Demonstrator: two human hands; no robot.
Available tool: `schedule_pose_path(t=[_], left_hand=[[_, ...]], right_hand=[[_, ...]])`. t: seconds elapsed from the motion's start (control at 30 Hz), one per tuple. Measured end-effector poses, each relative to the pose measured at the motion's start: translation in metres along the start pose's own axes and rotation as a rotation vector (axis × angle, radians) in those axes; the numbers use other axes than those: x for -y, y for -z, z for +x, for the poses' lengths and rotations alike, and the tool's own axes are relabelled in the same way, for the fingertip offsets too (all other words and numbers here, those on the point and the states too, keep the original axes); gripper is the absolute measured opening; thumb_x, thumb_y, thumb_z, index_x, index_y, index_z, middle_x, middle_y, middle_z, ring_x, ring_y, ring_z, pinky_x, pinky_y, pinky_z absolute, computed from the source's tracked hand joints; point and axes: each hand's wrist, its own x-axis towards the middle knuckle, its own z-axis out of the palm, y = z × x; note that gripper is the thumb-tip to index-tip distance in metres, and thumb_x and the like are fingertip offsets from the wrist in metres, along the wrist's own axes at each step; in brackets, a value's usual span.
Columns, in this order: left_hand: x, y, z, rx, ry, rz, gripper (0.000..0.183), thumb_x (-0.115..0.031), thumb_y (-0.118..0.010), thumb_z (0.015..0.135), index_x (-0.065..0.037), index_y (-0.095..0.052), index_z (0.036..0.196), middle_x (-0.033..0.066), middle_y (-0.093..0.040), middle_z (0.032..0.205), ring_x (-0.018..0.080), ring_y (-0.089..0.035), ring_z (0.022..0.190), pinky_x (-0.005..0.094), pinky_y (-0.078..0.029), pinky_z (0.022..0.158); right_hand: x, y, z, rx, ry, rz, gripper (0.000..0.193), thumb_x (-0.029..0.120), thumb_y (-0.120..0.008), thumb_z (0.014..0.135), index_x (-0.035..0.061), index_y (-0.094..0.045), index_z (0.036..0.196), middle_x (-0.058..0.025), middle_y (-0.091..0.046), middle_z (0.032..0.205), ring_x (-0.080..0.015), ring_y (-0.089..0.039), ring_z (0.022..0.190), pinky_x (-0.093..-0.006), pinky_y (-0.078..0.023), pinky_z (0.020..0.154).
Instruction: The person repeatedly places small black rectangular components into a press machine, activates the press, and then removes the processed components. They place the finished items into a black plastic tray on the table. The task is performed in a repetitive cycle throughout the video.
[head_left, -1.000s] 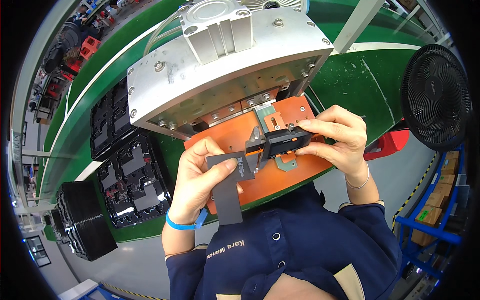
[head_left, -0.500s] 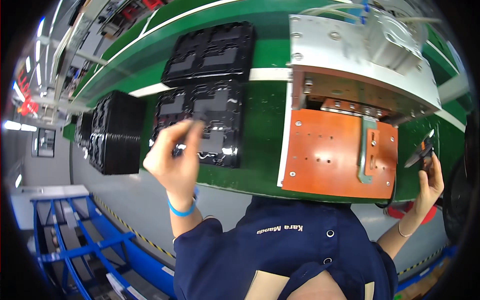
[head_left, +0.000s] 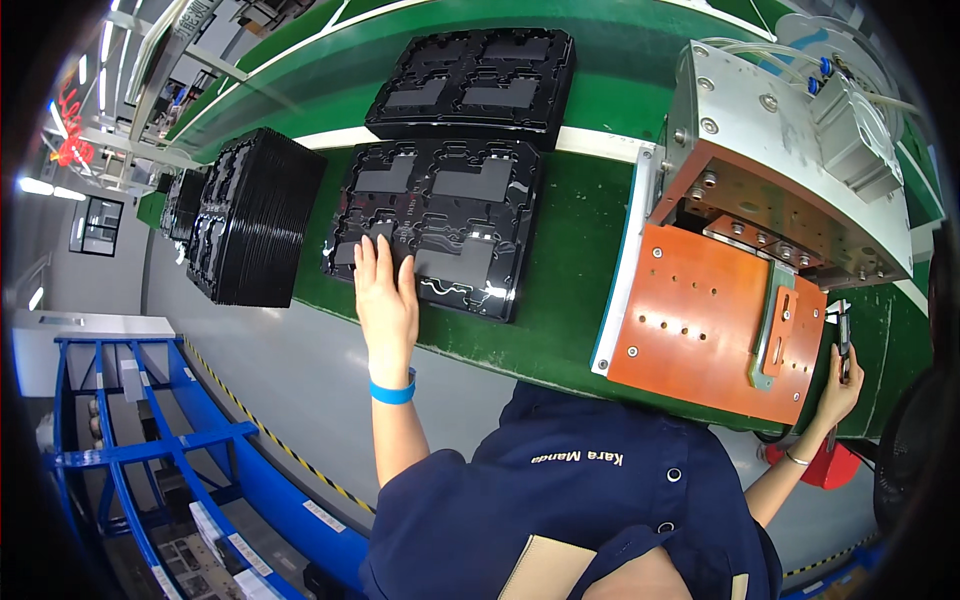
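My left hand [head_left: 386,305] lies palm down with fingers stretched over the near edge of a black moulded tray [head_left: 418,185]. Its fingertips reach the near-left pocket; whether they touch a part there I cannot tell. Flat grey rectangles sit in the tray's pockets. At the right, my right hand [head_left: 840,390] is closed around a slim dark hand tool [head_left: 843,332] with a metal tip, beside the edge of an orange plate [head_left: 690,350]; its exact kind is unclear. A narrow green strip [head_left: 766,345] lies on the plate next to a slotted orange block [head_left: 785,330].
A metal press-like fixture [head_left: 745,125] with a cylinder and air hoses stands behind the plate. Another black tray [head_left: 548,100] lies farther back on the green bench. Tall stacks of black trays [head_left: 285,225] stand at the left. Below is a blue metal rack [head_left: 150,450].
My left hand has gone from a raised pinch to fingers stretched over the tray. The right hand still holds the tool, now turned more upright. The whole view has shifted.
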Motion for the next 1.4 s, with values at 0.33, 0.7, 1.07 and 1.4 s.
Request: schedule_pose_path(t=[0.33,0.7,1.07,1.4], left_hand=[[0.052,0.012,0.034,-0.168,0.021,-0.264,0.038,-0.027,-0.055,0.098,0.004,-0.064,0.118,0.0253,-0.057,0.128,0.0366,-0.055,0.121,0.0409,-0.046,0.099],[0.147,0.017,0.080,0.068,0.510,-0.473,0.041,-0.033,-0.079,0.080,0.002,-0.066,0.098,0.0063,-0.068,0.088,0.0128,-0.062,0.080,0.0284,-0.050,0.076],[0.132,0.077,0.148,0.340,0.319,-1.260,0.039,-0.009,-0.061,0.093,-0.001,-0.053,0.131,0.0091,-0.064,0.120,0.0172,-0.063,0.106,0.0313,-0.051,0.092],[0.097,-0.074,0.278,0.209,0.466,-1.471,0.046,-0.015,-0.073,0.087,-0.003,-0.058,0.128,0.0089,-0.064,0.120,0.0220,-0.060,0.110,0.0401,-0.048,0.095]], right_hand=[[0.017,-0.003,-0.008,-0.065,0.012,-0.063,0.036,0.029,-0.073,0.086,0.0139,-0.070,0.119,-0.0025,-0.058,0.090,-0.0122,-0.052,0.072,-0.0289,-0.044,0.065],[0.028,-0.002,-0.023,-0.172,0.191,-0.059,0.033,0.022,-0.074,0.085,0.0130,-0.070,0.117,-0.0074,-0.063,0.103,-0.0219,-0.057,0.095,-0.0360,-0.045,0.085],[0.024,-0.006,-0.026,-0.160,0.029,0.305,0.029,0.012,-0.070,0.090,0.0081,-0.069,0.118,0.0024,-0.055,0.091,-0.0035,-0.045,0.071,-0.0197,-0.039,0.063],[0.031,-0.008,-0.027,-0.203,0.004,0.380,0.028,0.012,-0.070,0.089,0.0077,-0.070,0.116,0.0053,-0.050,0.084,-0.0019,-0.034,0.063,-0.0192,-0.030,0.054]])
